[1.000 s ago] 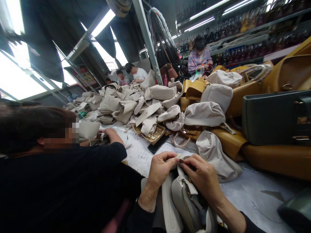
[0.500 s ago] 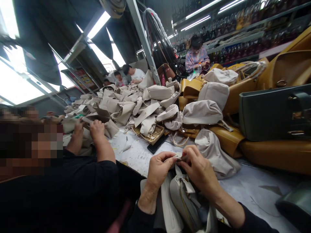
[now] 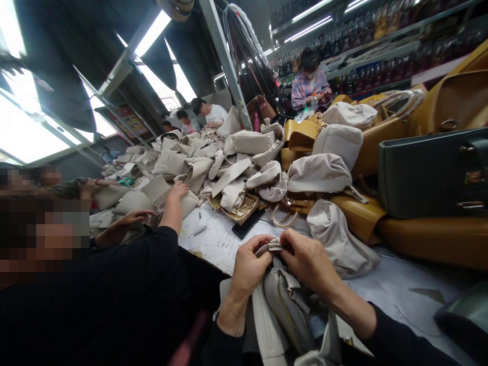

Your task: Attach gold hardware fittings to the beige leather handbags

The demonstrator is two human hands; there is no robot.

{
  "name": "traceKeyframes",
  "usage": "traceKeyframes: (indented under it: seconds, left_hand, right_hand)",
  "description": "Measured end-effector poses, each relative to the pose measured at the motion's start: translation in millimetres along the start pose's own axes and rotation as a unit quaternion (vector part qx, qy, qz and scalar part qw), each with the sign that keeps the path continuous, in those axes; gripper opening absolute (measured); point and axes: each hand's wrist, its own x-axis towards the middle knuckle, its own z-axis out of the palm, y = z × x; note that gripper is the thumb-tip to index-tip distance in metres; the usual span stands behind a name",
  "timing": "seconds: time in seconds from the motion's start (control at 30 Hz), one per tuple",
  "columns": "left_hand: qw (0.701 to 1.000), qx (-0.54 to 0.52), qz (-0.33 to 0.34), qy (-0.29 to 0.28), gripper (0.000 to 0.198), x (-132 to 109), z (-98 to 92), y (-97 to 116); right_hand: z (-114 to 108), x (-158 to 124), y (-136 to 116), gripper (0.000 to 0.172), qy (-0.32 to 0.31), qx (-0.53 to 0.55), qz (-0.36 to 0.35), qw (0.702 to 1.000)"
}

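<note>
A pale grey bag (image 3: 292, 305) with a brass-coloured zip stands at the table's near edge, below my hands. Its narrow strap (image 3: 273, 246) is pinched between thumb and fingers of my left hand (image 3: 247, 267). My right hand (image 3: 307, 259) grips the same strap from the other side, its fingertips close to those of the left. Some of the strap is hidden behind my fingers. Loose flaps and straps of the bag hang around its body.
A co-worker in dark sleeves (image 3: 145, 274) reaches into the pile of pale bags (image 3: 168, 162) at left. Beyond my hands are a box of brass fittings (image 3: 247, 206) and a dark phone (image 3: 247, 224). Mustard bags (image 3: 434, 239) and a dark green bag (image 3: 430, 175) stand at right.
My hands have shifted slightly along the strap, and more of it shows between my fingertips. The co-worker's two hands have moved apart, one reaching further into the pile.
</note>
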Motion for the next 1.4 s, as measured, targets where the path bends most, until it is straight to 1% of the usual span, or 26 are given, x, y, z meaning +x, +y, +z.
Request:
traceKeyframes:
  seconds: [0.07, 0.1, 0.13, 0.2, 0.27, 0.37, 0.4, 0.43, 0.5, 0.53, 0.6, 0.67, 0.77, 0.93, 1.0, 1.03, 1.07, 1.13, 1.2, 1.23, 1.27, 1.3, 1.37, 1.4]
  left_hand:
    - [0.999, 0.023, -0.007, 0.026, 0.042, -0.5, 2.4, -0.9]
    - [0.999, 0.034, -0.010, 0.034, 0.041, -0.8, 3.2, -1.3]
    - [0.998, 0.042, -0.012, 0.036, 0.037, -1.1, 3.9, -1.7]
    - [0.998, 0.052, -0.015, 0.027, 0.023, -1.7, 4.6, -2.2]
    - [0.998, 0.057, -0.013, 0.015, 0.016, -2.3, 4.8, -2.8]
    - [0.996, 0.085, 0.010, 0.004, 0.020, -4.1, 5.2, -4.6]
    - [0.995, 0.100, 0.020, 0.008, 0.021, -5.0, 5.4, -5.5]
    - [0.993, 0.117, 0.032, 0.015, 0.022, -5.9, 5.6, -6.4]
    - [0.988, 0.142, 0.054, 0.029, 0.020, -7.3, 6.1, -8.0]
    - [0.986, 0.148, 0.065, 0.033, 0.018, -7.6, 6.4, -8.4]
    - [0.985, 0.149, 0.086, 0.032, 0.013, -7.4, 6.9, -8.6]
    - [0.983, 0.142, 0.114, 0.033, 0.011, -6.6, 7.4, -8.5]
    - [0.976, 0.124, 0.171, 0.043, 0.012, -5.5, 9.1, -10.8]
    - [0.960, 0.096, 0.255, 0.060, 0.018, -5.8, 11.4, -22.3]
    - [0.952, 0.092, 0.285, 0.057, 0.015, -7.6, 10.1, -26.4]
    - [0.949, 0.092, 0.297, 0.061, 0.013, -9.2, 8.9, -27.7]
    - [0.946, 0.092, 0.304, 0.068, 0.011, -11.4, 7.3, -28.6]
    - [0.942, 0.089, 0.310, 0.088, 0.006, -17.2, 3.8, -29.1]
    - [0.939, 0.075, 0.318, 0.104, 0.004, -23.4, 0.5, -28.6]
    - [0.937, 0.066, 0.325, 0.105, 0.006, -25.8, -0.7, -28.4]
    - [0.935, 0.057, 0.333, 0.106, 0.007, -27.5, -1.6, -28.3]
    - [0.933, 0.049, 0.338, 0.111, 0.009, -28.2, -2.0, -28.7]
    - [0.932, 0.033, 0.336, 0.128, 0.011, -27.2, -1.6, -30.8]
    - [0.933, 0.028, 0.333, 0.135, 0.011, -25.8, -1.1, -32.8]
  right_hand:
    - [2.5, -3.0, -1.3, 0.010, 0.018, -0.021, -0.025, 0.999]
    - [3.9, -4.8, -1.9, 0.010, 0.028, -0.035, -0.038, 0.998]
    - [5.4, -6.5, -2.3, 0.011, 0.036, -0.049, -0.051, 0.997]
    - [7.8, -9.5, -2.3, 0.012, 0.050, -0.074, -0.072, 0.993]
    - [8.5, -10.8, -1.6, 0.014, 0.059, -0.086, -0.085, 0.991]
    - [5.5, -9.8, -1.0, 0.035, 0.043, -0.102, -0.094, 0.989]
    - [3.9, -9.1, -1.2, 0.040, 0.028, -0.110, -0.097, 0.989]
    - [2.4, -8.5, -1.3, 0.040, 0.014, -0.117, -0.099, 0.988]
    - [0.7, -7.9, -1.6, 0.034, -0.005, -0.123, -0.108, 0.986]
    - [0.6, -8.1, -1.5, 0.029, -0.005, -0.125, -0.115, 0.985]
    - [1.9, -9.1, -1.0, 0.021, 0.013, -0.133, -0.139, 0.981]
    - [3.7, -10.9, -0.1, 0.017, 0.042, -0.140, -0.164, 0.976]
    - [5.9, -14.0, 2.2, 0.016, 0.069, -0.137, -0.177, 0.972]
    - [7.7, -17.5, 9.4, 0.019, 0.074, -0.133, -0.208, 0.966]
    - [1.0, -16.1, 11.1, 0.020, 0.058, -0.126, -0.225, 0.965]
    - [-5.8, -13.5, 11.1, 0.021, 0.034, -0.118, -0.236, 0.964]
    - [-14.8, -9.0, 10.6, 0.023, 0.000, -0.107, -0.250, 0.962]
    - [-36.7, 7.8, 7.9, 0.026, -0.096, -0.073, -0.272, 0.955]
    - [-55.1, 36.9, 4.4, 0.017, -0.174, -0.036, -0.245, 0.953]
    - [-59.4, 55.6, 3.1, 0.017, -0.188, -0.025, -0.213, 0.958]
    - [-59.1, 76.3, 2.5, 0.023, -0.186, -0.023, -0.186, 0.965]
    - [-53.6, 98.0, 2.6, 0.026, -0.177, -0.037, -0.166, 0.969]
    - [-28.5, 140.0, 5.1, 0.027, -0.183, -0.110, -0.140, 0.967]
    - [-10.7, 158.6, 6.9, 0.027, -0.206, -0.166, -0.138, 0.955]
